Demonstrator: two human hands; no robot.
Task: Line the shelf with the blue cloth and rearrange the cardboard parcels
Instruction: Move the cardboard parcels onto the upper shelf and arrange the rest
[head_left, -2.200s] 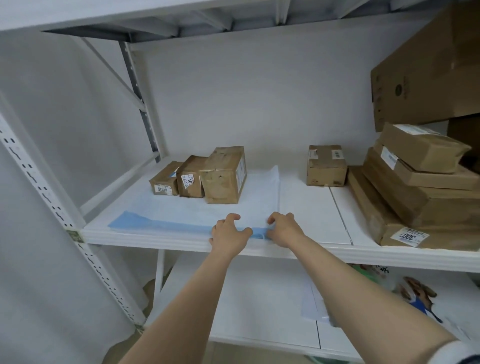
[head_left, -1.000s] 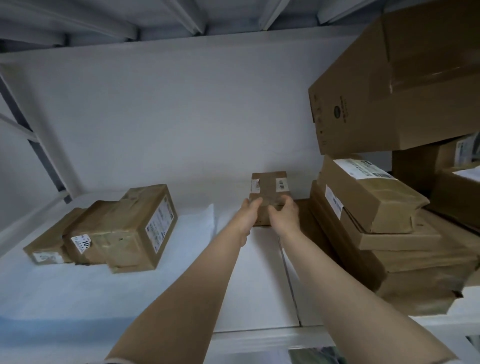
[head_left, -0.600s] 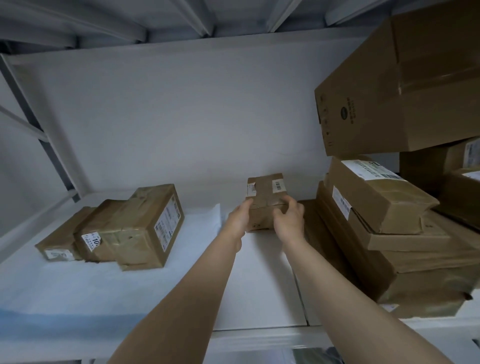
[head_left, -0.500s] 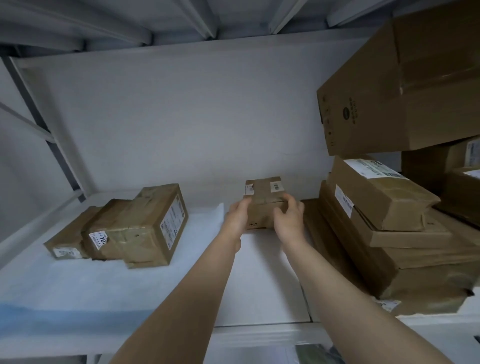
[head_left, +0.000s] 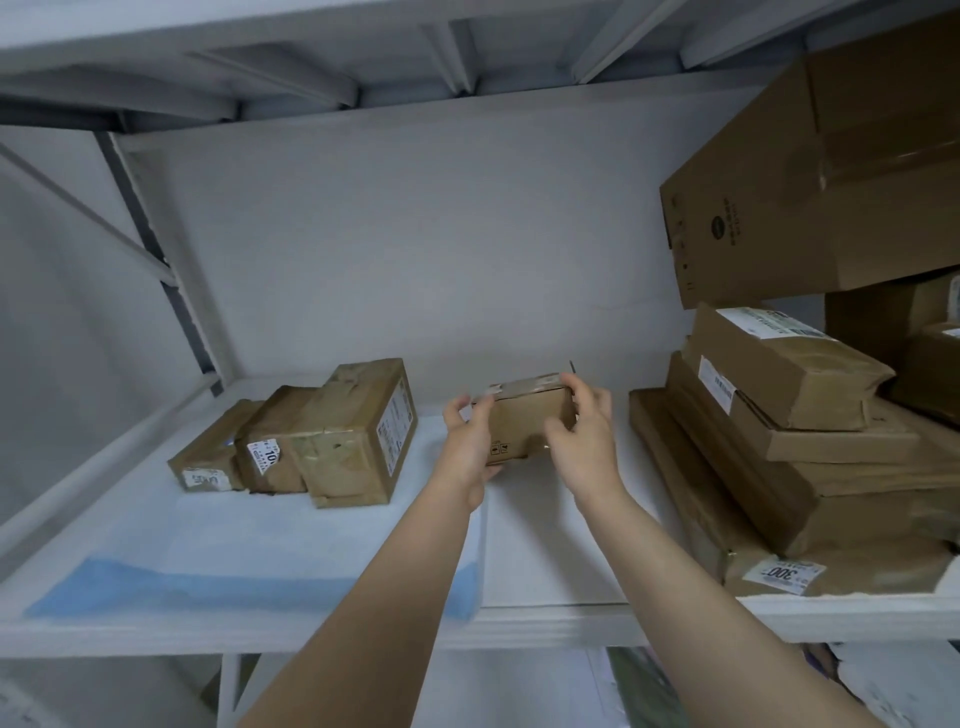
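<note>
**Gripped at both ends**

Your left hand (head_left: 467, 441) and right hand (head_left: 584, 439) curl their fingers round the ends of the small brown cardboard parcel (head_left: 530, 415), above the right edge of the pale blue cloth (head_left: 208, 551) on the white shelf (head_left: 550, 551). Three taped brown parcels (head_left: 332, 436) sit on the cloth.

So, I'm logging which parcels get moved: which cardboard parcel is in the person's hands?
The small parcel in the middle, gripped by the left hand and right hand. The three parcels on the blue cloth and the stack at right lie untouched.
</note>
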